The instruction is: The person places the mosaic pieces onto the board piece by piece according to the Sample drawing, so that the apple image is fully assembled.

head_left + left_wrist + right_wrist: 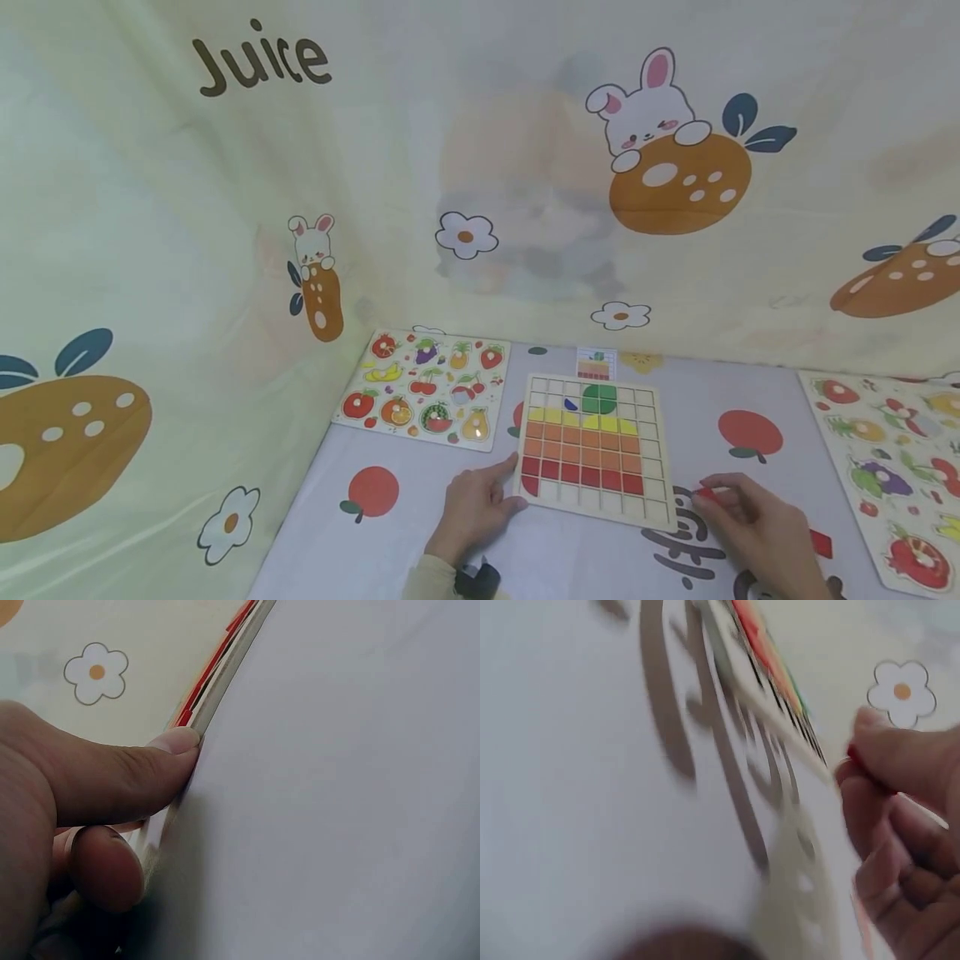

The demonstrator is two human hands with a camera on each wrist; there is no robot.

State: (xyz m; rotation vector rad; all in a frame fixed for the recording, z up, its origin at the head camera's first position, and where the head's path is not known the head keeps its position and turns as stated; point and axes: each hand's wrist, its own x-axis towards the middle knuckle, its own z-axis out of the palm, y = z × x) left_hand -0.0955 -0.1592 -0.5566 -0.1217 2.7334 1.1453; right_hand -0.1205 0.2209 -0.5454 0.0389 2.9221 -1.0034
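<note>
A wooden grid board (660,450) lies on the table, with rows of red, orange and yellow tiles, a green rounded shape (599,399) and a small blue piece (571,404) above them. In its bottom row a red rounded-corner tile (529,485) fills the leftmost square. My left hand (474,508) holds the board's near left corner, index finger on the left side and thumb (127,776) on the near edge. Beyond the board's near right corner, my right hand (757,525) pinches a small red tile (707,493) between thumb and fingers; its shape is mostly hidden.
Another red tile (822,544) lies beside the right wrist. A fruit puzzle board (420,392) is at the back left, another (892,467) at the right edge. Behind the grid board stands a small picture card (596,365). Printed cloth walls (525,275) rise behind and at left.
</note>
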